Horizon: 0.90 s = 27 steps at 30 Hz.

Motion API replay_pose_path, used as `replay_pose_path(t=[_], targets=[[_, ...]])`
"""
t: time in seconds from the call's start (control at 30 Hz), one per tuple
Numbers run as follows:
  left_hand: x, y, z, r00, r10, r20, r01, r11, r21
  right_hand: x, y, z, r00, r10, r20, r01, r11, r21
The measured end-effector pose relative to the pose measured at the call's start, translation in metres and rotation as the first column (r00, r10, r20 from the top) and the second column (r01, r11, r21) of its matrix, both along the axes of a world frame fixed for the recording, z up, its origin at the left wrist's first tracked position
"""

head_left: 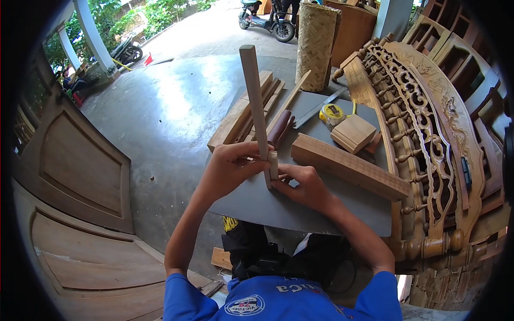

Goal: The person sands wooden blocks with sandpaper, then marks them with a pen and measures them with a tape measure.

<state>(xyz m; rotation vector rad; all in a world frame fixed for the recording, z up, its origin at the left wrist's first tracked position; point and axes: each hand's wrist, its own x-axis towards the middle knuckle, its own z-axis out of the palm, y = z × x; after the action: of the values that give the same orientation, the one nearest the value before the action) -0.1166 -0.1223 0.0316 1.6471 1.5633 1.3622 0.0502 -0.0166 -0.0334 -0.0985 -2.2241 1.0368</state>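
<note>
My left hand (235, 167) is closed round the lower part of a long thin wooden stick (254, 96), which stands nearly upright over the grey tabletop (241, 206). Against the stick's lower end is a small light wooden piece (273, 166). My right hand (302, 184) pinches this small piece from the right, near its bottom. Just behind the hands lies a dark reddish handle (279, 128). A thick wooden beam (348, 166) lies to the right of my right hand.
Wooden lengths (241, 115) lie at the table's back left. A yellow tape measure (332, 113), a metal ruler (318, 108) and a wooden block (353, 132) are at the back right. A carved wooden frame (415, 128) borders the table's right; panelled doors (80, 155) stand left.
</note>
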Motion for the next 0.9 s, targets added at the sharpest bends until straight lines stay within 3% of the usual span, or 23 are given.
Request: replay_pose_path(t=[0.2,0.63,0.7,0.8,0.83,0.9], targets=[[0.002,0.001,-0.003,0.997,0.042,-0.059,-0.047,0.995,-0.087,0.0,0.0,-0.001,1.0,-0.004,0.008,0.004,1.0,-0.002],[0.001,0.004,-0.01,0.992,-0.03,-0.126,0.023,0.998,-0.06,-0.001,-0.002,-0.004,0.999,-0.034,-0.017,0.034,0.999,0.013],[0.001,0.002,-0.011,0.987,-0.058,-0.149,0.054,0.998,-0.031,-0.001,-0.002,-0.003,0.999,-0.025,0.024,0.024,0.999,0.047],[0.0,-0.001,-0.001,0.956,-0.104,-0.274,0.07,0.989,-0.131,0.007,0.001,0.004,0.987,0.058,0.153,-0.067,0.996,0.056],[0.003,0.0,0.008,0.956,-0.161,-0.245,0.124,0.979,-0.161,0.01,0.001,0.01,0.974,0.1,0.205,-0.112,0.993,0.048],[0.01,0.0,0.023,0.948,-0.263,-0.18,0.222,0.951,-0.217,0.028,-0.004,0.02,0.992,0.032,0.121,-0.029,0.999,-0.03]])
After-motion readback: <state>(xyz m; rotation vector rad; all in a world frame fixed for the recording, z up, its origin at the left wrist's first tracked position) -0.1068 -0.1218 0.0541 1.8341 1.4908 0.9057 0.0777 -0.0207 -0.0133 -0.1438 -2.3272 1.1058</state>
